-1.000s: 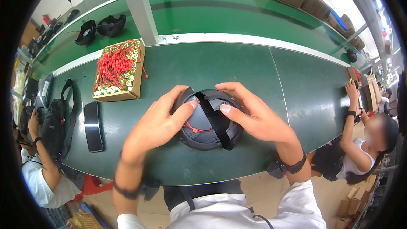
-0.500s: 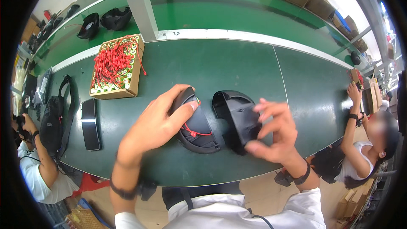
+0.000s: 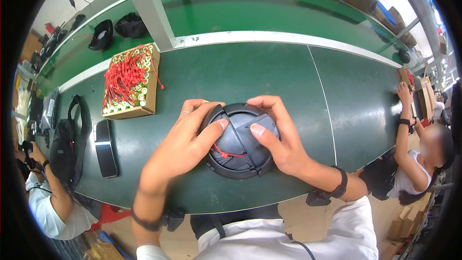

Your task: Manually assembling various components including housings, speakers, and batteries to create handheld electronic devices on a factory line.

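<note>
Two black shell halves (image 3: 227, 139) meet between both sets of fingers, apparently being fitted together.
Left hand (image 3: 183, 145) curls closed around one half, red wire (image 3: 224, 154) beside its thumb; right hand (image 3: 285, 148) clasps the other half (image 3: 255, 151). Seating the seam between the thumbs likely calls for even inward pressure.

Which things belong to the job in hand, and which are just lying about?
In the job:
black round housing, in left hand and right hand
its red wire
probably the cardboard box of red leads

Lying about, apparently:
dark phone
black bag
</note>
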{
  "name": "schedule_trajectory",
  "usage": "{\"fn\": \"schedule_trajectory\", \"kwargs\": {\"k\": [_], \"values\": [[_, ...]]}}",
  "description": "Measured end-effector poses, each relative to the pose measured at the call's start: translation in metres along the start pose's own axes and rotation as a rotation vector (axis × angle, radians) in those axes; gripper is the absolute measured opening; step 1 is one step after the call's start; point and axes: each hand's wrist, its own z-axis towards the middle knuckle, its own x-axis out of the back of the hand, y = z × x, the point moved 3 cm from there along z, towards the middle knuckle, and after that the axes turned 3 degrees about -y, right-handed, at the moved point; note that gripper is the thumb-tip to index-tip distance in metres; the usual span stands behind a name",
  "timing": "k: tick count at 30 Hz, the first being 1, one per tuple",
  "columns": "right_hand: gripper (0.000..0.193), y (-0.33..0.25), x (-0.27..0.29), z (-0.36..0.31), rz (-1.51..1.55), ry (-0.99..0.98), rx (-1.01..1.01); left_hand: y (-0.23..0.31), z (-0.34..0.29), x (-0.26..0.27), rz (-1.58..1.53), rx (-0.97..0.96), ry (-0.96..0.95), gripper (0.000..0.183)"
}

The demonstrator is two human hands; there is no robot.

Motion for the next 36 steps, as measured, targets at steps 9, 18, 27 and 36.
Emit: {"fn": "schedule_trajectory", "kwargs": {"k": [9,18,27,36], "values": [[0.051,-0.003,-0.001,0.002,0.127,0.04,0.047,0.009,0.01,-0.01,-0.358,0.154,-0.195,0.042],[0.051,0.001,-0.003,-0.006,0.129,0.044,0.044,0.008,0.012,-0.019,-0.512,0.011,-0.117,0.042],[0.05,0.005,-0.007,-0.01,0.217,0.108,-0.002,0.0,0.013,-0.034,-0.66,-0.043,-0.004,0.049],[0.051,0.004,-0.01,-0.013,0.138,0.199,0.06,-0.002,0.007,-0.041,-0.664,-0.157,0.197,0.054]]}}
